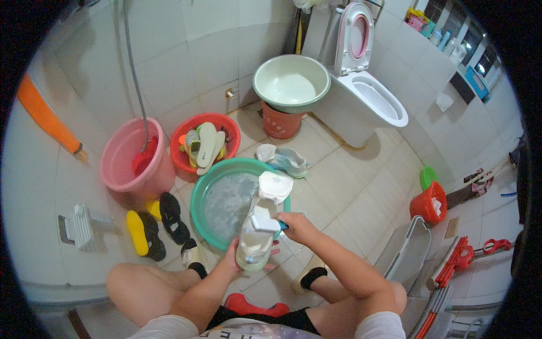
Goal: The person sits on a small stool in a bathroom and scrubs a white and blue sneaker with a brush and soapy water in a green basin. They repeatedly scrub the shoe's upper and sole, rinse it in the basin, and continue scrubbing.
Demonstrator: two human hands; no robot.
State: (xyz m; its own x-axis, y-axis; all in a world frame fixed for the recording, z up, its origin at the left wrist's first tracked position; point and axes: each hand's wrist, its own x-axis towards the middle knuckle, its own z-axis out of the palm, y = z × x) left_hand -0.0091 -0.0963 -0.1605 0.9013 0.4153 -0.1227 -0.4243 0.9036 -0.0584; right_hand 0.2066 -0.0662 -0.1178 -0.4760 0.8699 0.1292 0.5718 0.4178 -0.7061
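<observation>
A white shoe (256, 245) with a pale sole rests in my left hand (234, 253), its tongue (276, 186) flipped out over the rim of a green basin (199, 220). My right hand (298, 227) grips the blue handle of a brush; its white head (265, 223) lies against the shoe's upper. Cloudy water (228, 203) with patches of foam fills the bottom of the basin. Just beyond the basin's far right rim, a second white shoe (283, 160) with bluish parts sits on the tiles, its tongue also pulled out.
Left of the basin are a pink bucket (131, 156), a red basin (230, 131) holding insoles (207, 144), and black shoes (169, 216) beside a yellow insole (137, 233). A pale basin (292, 82) tops a red bucket (281, 123) near the toilet (364, 101). A red stool (256, 306) is under me.
</observation>
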